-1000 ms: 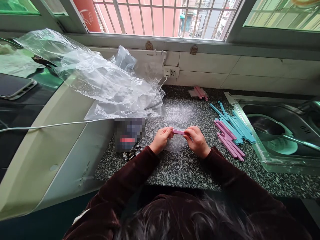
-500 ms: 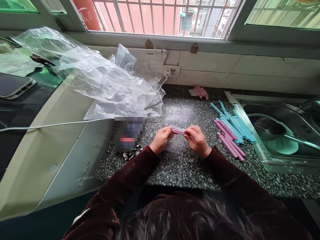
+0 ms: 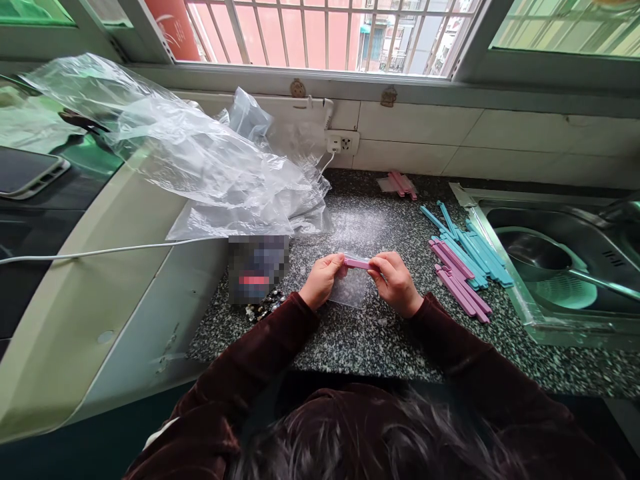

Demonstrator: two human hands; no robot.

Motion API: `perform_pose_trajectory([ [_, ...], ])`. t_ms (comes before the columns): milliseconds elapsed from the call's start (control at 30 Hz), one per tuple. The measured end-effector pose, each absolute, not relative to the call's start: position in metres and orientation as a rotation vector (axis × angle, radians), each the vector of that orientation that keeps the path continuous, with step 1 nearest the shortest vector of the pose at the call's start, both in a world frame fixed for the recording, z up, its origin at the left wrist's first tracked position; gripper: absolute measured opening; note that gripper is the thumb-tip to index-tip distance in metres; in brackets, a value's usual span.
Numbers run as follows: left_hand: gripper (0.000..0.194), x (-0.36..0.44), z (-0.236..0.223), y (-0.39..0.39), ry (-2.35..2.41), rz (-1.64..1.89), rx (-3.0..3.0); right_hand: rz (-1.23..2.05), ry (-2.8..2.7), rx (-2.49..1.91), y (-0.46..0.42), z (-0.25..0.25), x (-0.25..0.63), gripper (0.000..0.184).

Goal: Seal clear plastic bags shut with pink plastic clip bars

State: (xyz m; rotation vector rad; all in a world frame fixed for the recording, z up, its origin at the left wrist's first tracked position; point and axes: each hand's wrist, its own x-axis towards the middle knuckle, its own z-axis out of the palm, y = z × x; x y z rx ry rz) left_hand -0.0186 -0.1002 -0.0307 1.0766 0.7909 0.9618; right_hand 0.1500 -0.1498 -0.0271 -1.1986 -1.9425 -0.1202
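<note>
My left hand (image 3: pixel 323 279) and my right hand (image 3: pixel 395 281) are both closed on the two ends of a short pink clip stick (image 3: pixel 357 263), held level above the speckled counter (image 3: pixel 360 333). A small clear plastic bag (image 3: pixel 350 288) hangs from the stick between my hands. To the right of my right hand lies a pile of pink sticks (image 3: pixel 457 283) and blue sticks (image 3: pixel 473 250).
A big crumpled clear plastic sheet (image 3: pixel 200 160) covers the left rear. A blurred packet (image 3: pixel 257 267) and small dark beads (image 3: pixel 263 308) lie left of my hands. More pink sticks (image 3: pixel 400 183) sit by the wall socket (image 3: pixel 341 143). A steel sink (image 3: pixel 565 267) holds a bowl.
</note>
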Motion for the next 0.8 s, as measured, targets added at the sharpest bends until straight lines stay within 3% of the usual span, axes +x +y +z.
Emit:
perform_pose_trajectory([
  [800, 0.042, -0.0164, -0.0304, -0.0981, 0.783, 0.942, 0.99, -0.156, -1.934, -1.135, -0.1488, -0.0232, 0.1509, 0.012],
])
